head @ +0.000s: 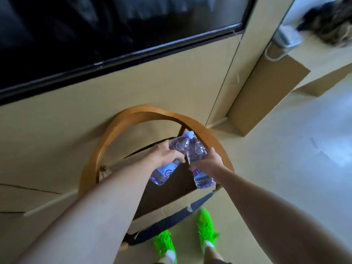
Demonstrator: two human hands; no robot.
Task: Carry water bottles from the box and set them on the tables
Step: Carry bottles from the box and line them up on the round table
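Observation:
I hold two clear plastic water bottles out in front of me, one in each hand. My left hand [165, 155] grips the middle of the left bottle [164, 173], which tilts with its neck up and to the right. My right hand [206, 162] grips the right bottle [201, 164], whose blue cap [189, 134] points up and away. The two bottle necks cross and touch near the caps. Both bottles carry a blue label with red letters. No box and no table top show plainly in this view.
Below my hands stands a wooden chair [133, 119] with a curved back and a dark seat [167, 189]. A beige wall [133, 86] with a dark window [95, 29] is ahead. A cardboard-coloured block [266, 96] stands at right. My green shoes [206, 223] are on the pale floor [285, 159].

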